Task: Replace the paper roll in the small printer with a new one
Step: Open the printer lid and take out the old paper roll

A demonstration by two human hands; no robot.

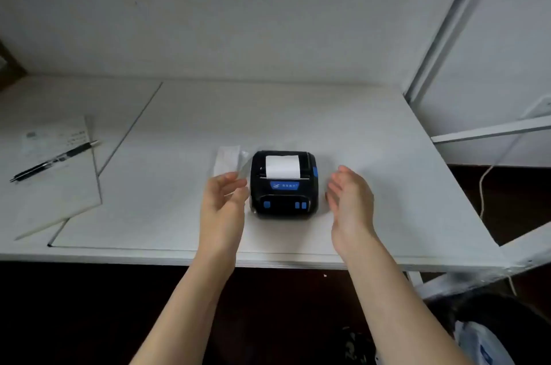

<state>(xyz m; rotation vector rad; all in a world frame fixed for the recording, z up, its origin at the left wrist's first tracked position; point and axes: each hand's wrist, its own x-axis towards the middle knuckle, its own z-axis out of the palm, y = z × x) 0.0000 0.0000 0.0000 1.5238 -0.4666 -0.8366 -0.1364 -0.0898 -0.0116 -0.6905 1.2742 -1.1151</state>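
Observation:
A small black printer [284, 199] with blue buttons sits in the middle of the white table [372, 156]. White paper [282, 167] shows at its top. A new paper roll [228, 159] in clear wrapping lies just left of the printer's back corner. My left hand [224, 199] hovers at the printer's left side, fingers apart and curled, holding nothing. On the printer's right side, my right hand [350, 197] is held palm inward and open, a little apart from the casing.
A white notepad [56, 185] with a black pen [53, 160] on it lies at the table's left. A white metal frame [447, 36] rises at the right. A cable [481, 185] hangs past the right edge.

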